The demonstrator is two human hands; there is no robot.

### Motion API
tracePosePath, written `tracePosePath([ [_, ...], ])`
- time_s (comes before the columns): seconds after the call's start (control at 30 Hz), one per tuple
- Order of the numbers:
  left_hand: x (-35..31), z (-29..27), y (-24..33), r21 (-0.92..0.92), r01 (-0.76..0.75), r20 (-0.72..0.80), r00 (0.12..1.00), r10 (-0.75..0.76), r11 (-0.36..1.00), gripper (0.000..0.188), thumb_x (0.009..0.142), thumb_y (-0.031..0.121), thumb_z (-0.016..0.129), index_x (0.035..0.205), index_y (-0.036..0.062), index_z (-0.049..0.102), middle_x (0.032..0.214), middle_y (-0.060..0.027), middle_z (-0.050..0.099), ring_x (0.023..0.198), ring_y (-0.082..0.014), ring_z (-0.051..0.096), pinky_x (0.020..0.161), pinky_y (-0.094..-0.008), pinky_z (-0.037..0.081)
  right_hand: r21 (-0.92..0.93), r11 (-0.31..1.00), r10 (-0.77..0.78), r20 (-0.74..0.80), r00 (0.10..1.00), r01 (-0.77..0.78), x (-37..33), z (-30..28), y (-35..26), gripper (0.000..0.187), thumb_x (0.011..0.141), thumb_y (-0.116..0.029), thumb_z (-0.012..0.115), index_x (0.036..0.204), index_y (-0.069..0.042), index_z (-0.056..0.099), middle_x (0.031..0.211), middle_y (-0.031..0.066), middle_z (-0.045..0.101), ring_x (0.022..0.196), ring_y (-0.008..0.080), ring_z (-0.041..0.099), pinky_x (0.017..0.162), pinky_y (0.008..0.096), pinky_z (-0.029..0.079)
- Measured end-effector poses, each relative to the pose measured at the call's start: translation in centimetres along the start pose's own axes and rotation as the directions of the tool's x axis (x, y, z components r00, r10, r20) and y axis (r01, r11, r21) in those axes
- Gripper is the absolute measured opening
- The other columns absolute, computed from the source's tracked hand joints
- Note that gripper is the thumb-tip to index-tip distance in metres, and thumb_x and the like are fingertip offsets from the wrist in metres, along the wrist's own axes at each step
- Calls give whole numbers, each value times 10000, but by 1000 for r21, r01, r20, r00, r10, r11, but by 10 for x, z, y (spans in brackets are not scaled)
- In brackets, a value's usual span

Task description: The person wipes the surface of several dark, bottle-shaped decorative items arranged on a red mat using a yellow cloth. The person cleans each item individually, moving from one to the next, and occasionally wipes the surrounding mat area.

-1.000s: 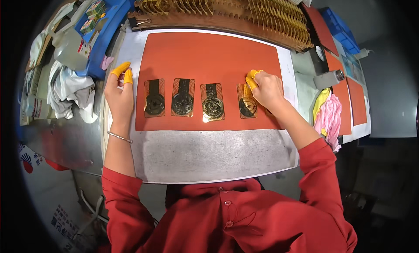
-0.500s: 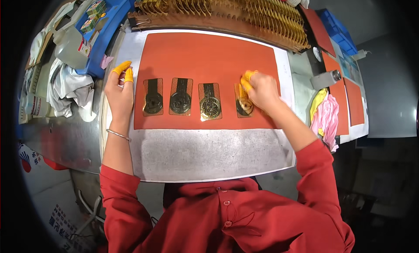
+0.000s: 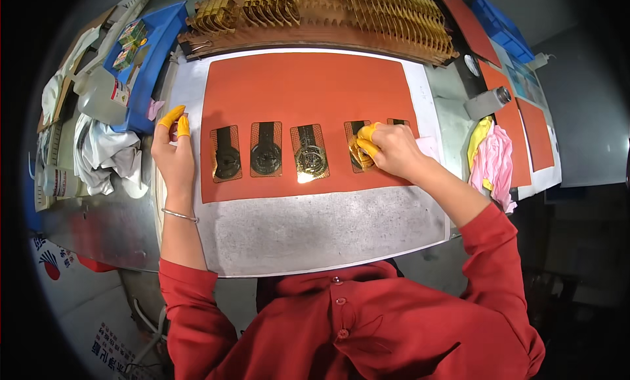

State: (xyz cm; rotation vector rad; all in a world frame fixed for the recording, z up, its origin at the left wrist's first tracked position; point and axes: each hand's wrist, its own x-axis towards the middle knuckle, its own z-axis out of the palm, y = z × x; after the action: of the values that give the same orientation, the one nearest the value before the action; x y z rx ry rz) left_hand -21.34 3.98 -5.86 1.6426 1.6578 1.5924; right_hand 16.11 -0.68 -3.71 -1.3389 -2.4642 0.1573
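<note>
On an orange mat (image 3: 302, 88) lies a row of thin, gold-edged metal plates, each with a dark medal-like shape. My right hand (image 3: 399, 152), with yellow finger cots, is closed over the fourth plate (image 3: 355, 132); its fingertips cover part of it, and anything pinched there is hidden. Behind that hand, a fifth plate (image 3: 398, 122) shows only its top. The third plate (image 3: 308, 154) gleams at its lower edge; the first plate (image 3: 226, 154) and second plate (image 3: 266, 150) lie farther left. Beside the mat's left edge, my left hand (image 3: 173, 154) is raised, its yellow-capped thumb and finger curled together around something too small to name.
A brown slotted rack (image 3: 328, 38) of gold pieces spans the back. At left stand a blue tray (image 3: 152, 49), a plastic jug (image 3: 102, 97) and white cloths (image 3: 108, 157). At right are a grey bottle (image 3: 487, 103) and a pink cloth (image 3: 492, 160).
The view has shifted slightly. My right hand has moved a little lower over the fourth plate, and the top of the fifth plate now shows behind it. My left hand remains beside the mat.
</note>
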Motion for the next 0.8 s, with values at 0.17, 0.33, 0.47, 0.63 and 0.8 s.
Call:
tracePosePath([
  [0.17,-2,-1,1,7,2,35,999,-2,1000,205,863,53,557,1048,7,631,926,-72,642,830,-115,578,741,-232,437,-16,989,150,46,988,-150,9,-13,13,101,777,-123,608,848,-55,633,716,132,602,645,318,587,570,394,470],
  [0.33,-4,-3,4,86,-14,36,999,11,996,208,863,61,559,1051,12,635,916,-71,643,797,-102,566,726,-222,429,20,993,112,2,994,-112,-34,-6,-16,88,747,-94,628,811,-35,628,674,124,595,609,309,593,528,385,473],
  [0.47,-3,5,-1,24,-36,65,997,34,999,210,851,64,572,1043,3,634,928,-76,652,792,-105,565,718,-224,431,-74,980,177,-74,981,-183,-3,2,9,91,767,-127,599,805,-48,625,699,140,595,615,330,580,551,407,464],
  [0.63,-5,-6,-5,64,-14,26,1000,12,998,217,848,47,566,1050,0,629,939,-71,650,804,-112,569,717,-225,438,12,995,97,-29,995,-97,-26,0,-16,70,735,-78,625,799,-50,630,706,140,599,629,328,593,559,391,477],
  [0.8,-5,3,4,-21,43,52,998,-42,999,214,854,61,570,1051,0,628,928,-70,647,834,-109,576,741,-228,442,-17,975,223,14,975,-222,2,-3,9,44,777,-71,594,779,-37,621,725,129,615,648,319,598,563,383,480],
])
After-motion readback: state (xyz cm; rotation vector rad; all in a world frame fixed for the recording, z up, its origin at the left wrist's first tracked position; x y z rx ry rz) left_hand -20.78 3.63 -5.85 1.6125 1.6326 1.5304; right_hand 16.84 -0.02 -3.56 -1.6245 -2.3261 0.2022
